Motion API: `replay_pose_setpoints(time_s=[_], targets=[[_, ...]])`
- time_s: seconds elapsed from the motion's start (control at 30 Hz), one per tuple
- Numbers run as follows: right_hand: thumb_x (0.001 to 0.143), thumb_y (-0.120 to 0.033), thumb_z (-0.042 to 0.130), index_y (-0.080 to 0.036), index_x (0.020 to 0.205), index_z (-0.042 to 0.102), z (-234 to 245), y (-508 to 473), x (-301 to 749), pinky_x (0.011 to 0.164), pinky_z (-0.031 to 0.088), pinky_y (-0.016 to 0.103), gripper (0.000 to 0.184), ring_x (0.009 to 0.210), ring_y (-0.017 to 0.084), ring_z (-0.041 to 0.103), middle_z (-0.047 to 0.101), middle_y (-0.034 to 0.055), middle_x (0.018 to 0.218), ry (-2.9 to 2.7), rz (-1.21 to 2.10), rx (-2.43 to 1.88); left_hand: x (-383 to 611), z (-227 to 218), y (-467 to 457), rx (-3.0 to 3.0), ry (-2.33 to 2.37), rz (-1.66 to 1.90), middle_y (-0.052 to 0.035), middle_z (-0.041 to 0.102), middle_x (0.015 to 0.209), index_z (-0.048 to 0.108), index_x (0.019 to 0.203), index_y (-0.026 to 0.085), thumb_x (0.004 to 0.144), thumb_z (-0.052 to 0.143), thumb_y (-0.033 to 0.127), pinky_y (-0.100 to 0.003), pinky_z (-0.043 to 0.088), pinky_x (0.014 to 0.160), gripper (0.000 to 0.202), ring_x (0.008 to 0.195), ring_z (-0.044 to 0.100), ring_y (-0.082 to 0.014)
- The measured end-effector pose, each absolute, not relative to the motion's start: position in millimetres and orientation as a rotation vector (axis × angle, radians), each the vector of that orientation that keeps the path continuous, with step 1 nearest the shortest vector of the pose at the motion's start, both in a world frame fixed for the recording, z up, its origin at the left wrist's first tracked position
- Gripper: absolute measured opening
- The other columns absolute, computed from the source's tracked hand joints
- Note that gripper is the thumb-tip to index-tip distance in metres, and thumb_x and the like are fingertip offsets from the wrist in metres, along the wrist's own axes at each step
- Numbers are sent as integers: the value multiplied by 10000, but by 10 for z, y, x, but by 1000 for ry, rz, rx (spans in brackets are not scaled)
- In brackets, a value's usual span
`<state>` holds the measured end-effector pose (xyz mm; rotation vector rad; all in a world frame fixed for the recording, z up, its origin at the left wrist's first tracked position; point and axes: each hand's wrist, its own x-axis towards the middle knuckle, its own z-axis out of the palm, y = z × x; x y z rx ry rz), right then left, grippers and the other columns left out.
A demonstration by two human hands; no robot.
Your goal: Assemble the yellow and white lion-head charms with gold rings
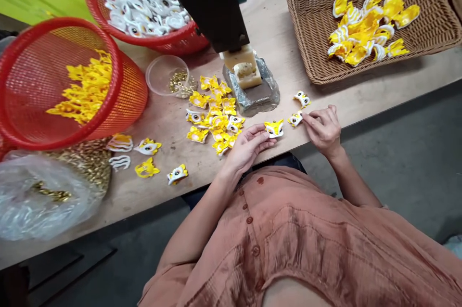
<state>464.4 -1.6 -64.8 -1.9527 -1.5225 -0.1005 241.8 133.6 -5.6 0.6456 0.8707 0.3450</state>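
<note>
Pinching left hand (249, 147): thumb and fingers closed on the left edge of a small yellow-and-white plastic animal-face piece (274, 129), at the front of the pale wooden table (272, 25).
Right hand (326, 129): thumb and fingertips pressed together on the right edge of a second white-and-yellow face piece (295, 119), between 2 and 3 o'clock from the first.
Loose arched white-and-yellow piece (302, 99): at 2 o'clock, near the right fingers.
Black slanted press arm (207, 8): at 11 o'clock, tipped by a cream block (248, 72) over a silver-wrapped base (267, 101).
Markings: dark round eyes on the face pieces; whether the arm carries lettering, I can't fairly tell from this angle.
Heap of yellow hollow plastic parts (216, 121): at 9 o'clock, beside the left hand.
Round clear plastic cup (157, 76): at 10 o'clock, small gold metal bits (182, 84) at it.
Red mesh basket (132, 93): tilted, at 9 o'clock, yellow parts inside.
Rear red basket (173, 45): at 10 o'clock, full of white eyed pieces, partly hidden by the arm.
Clear plastic bag (77, 201): between 8 and 9 o'clock, gold metal pieces inside.
Brown wicker basket (305, 23): between 1 and 2 o'clock, holding yellow-and-white curved shells (364, 30).
</note>
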Motion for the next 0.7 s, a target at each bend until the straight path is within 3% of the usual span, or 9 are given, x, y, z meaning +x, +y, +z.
replay_pose_setpoints(time_s=[0.1,0.2,0.3,0.4,0.53,0.63,0.7], targets=[[1038,-277,567,-260,1145,791,-701,53,4620,1141,452,626,249,925,238,630,732,84,985,-1521,-153,-1934,2263,64,1287,571,845,337,-83,813,1011,751,1017,149,721,888,160,-374,691,877,326,897,802,-210],[1037,-308,576,-209,1142,787,-708,129,4591,1094,486,654,255,968,276,654,729,116,1006,-1468,-175,-1954,1989,201,1247,519,820,404,-84,805,1044,761,996,156,722,873,172,-477,668,982,296,974,779,-227],[1021,-323,612,-214,1207,767,-515,212,4504,1011,543,612,266,996,302,680,734,128,1038,-1448,-141,-1881,1624,286,1225,541,856,544,-79,799,1053,764,1008,171,733,880,200,-450,663,980,301,945,766,-207],[1001,-296,652,-268,1267,742,-104,441,4290,957,576,514,282,984,281,700,754,103,1035,-1477,-73,-1649,1268,308,1210,576,898,704,-70,794,1015,765,1005,173,741,894,237,-359,663,908,301,891,757,-180],[1053,-268,546,-288,1240,730,425,1282,3769,982,575,456,264,1053,249,717,776,69,1120,-1713,164,-1337,963,313,1190,581,889,901,-73,799,1021,767,977,175,726,905,266,-250,628,826,300,865,755,-153],[1034,-165,468,-215,1093,754,531,2231,3326,977,560,427,296,1082,251,702,768,85,1102,-2005,272,-1310,834,321,1154,576,860,951,-124,796,1168,756,1026,159,762,872,298,-283,635,859,321,1010,782,-219],[1001,-98,463,-158,1003,756,470,2815,3076,996,550,412,299,1072,253,702,771,117,1063,-2150,316,-1463,753,317,1124,537,827,963,-123,803,1140,735,1033,153,799,838,306,-329,650,868,298,1034,794,-263]])
